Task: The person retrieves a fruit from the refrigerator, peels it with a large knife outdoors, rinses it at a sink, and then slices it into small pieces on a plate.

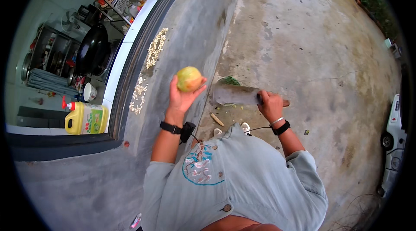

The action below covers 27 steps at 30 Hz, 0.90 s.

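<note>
A round yellow-green fruit with a reddish patch (188, 79) rests in my left hand (182, 99), which cups it from below above the concrete ledge. My right hand (272, 106) grips the wooden handle of a cleaver (237, 95). Its wide grey blade is blurred and points left towards the fruit, with a gap between them. Behind the blade some green plant matter (230, 80) shows near the ground, mostly hidden, so I cannot tell what holds it.
Pale seeds (156, 48) lie in patches along the concrete ledge (188, 32) by the window frame. On the sill stands a yellow pump bottle (87, 119); a black wok (92, 49) is inside. A dry cob-like piece (216, 119) lies near my shoes. A white vehicle (391, 148) is far right.
</note>
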{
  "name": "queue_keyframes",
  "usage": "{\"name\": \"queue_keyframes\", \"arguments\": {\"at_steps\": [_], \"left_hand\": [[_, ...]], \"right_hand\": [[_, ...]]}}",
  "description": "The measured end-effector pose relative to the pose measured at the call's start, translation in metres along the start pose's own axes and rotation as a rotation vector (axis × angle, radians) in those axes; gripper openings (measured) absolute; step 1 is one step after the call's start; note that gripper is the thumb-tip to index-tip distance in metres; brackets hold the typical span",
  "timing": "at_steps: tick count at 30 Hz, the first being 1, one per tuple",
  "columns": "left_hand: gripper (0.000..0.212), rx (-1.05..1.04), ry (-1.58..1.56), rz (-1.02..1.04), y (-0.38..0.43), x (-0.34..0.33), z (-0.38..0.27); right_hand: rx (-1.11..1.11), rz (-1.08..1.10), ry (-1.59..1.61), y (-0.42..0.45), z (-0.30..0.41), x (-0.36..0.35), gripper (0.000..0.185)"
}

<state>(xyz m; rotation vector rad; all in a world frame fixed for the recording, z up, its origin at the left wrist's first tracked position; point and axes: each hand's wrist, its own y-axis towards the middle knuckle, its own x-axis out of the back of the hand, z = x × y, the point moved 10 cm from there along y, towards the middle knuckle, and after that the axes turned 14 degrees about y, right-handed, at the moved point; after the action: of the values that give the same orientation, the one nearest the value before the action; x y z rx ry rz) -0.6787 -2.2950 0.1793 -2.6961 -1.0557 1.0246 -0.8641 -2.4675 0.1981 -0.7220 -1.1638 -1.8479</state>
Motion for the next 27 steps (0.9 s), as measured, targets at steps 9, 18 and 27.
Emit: {"name": "queue_keyframes", "arguments": {"at_steps": [9,18,27], "left_hand": [[0.064,-0.112,-0.131,-0.158,-0.074,0.03,0.022],[0.061,-0.295,-0.143,-0.343,-0.134,0.046,0.029],[0.07,-0.628,-0.534,-0.459,-0.212,0.012,0.053]], "right_hand": [[-0.914,-0.147,1.356,0.0,-0.037,-0.09,0.014],[-0.917,-0.077,1.704,0.022,-0.037,-0.119,0.017],[-0.369,-0.207,0.92,0.032,-0.075,-0.097,0.023]]}}
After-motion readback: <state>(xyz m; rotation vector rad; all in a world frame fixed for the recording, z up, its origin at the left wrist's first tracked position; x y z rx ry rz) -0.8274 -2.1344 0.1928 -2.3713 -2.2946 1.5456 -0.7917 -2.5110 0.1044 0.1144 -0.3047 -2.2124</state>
